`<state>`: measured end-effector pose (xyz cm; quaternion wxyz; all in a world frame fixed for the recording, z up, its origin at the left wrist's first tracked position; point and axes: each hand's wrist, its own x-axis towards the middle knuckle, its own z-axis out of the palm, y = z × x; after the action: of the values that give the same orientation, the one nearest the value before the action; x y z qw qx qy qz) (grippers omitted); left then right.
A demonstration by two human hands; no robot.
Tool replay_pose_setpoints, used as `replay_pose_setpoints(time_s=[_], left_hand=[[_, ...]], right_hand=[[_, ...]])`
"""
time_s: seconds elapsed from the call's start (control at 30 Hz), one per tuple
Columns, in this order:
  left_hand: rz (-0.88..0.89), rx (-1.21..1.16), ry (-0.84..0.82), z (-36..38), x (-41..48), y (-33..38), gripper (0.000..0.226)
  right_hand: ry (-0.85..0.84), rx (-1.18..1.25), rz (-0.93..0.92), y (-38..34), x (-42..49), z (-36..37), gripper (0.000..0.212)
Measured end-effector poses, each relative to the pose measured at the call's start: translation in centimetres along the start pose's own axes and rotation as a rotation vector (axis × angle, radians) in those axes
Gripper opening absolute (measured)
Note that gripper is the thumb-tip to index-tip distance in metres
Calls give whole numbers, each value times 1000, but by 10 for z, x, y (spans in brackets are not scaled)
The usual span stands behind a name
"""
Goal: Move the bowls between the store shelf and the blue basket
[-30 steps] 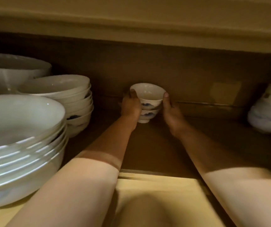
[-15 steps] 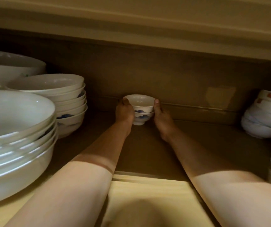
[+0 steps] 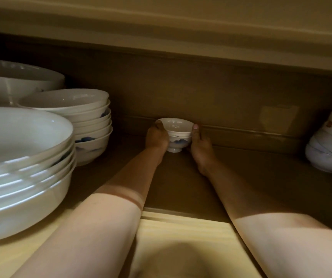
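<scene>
Two nested small blue-painted bowls [image 3: 176,135] sit upright just beside the shelf's back wall [image 3: 231,105], squarely between the hands; left hand [image 3: 157,138] and right hand [image 3: 200,142] each grip one side, equally near

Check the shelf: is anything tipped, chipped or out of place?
Nothing clearly wrong. The two small nested bowls stand upright at the back wall, left hand and right hand gripping them. The bowl stack at far right seems to lean, possibly just wide-angle distortion. No chips or spills visible.

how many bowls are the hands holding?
2: upper bowl nested in the blue-patterned lower bowl, between left hand and right hand. More may hide inside.
</scene>
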<state>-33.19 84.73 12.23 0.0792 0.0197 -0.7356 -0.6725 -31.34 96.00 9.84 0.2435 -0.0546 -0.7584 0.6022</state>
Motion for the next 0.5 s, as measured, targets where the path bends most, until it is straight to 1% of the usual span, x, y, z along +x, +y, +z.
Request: replay_pose_setpoints(time_s=[0.13,0.3,0.4,0.5], left_hand=[[-28,15,33,2,0,5,50],[-149,-6,39,-2,-11,21,52],[-177,23,48,-8,-38,24,53],[-233,107,36,-17,-73,25,51]], right_hand=[[9,-3,-18,-1,-4,2,53],[-6,-3,26,-8,-6,0,55],[25,7,82,-16,-23,-2,55],[116,35,189,-29,-51,-5,54]])
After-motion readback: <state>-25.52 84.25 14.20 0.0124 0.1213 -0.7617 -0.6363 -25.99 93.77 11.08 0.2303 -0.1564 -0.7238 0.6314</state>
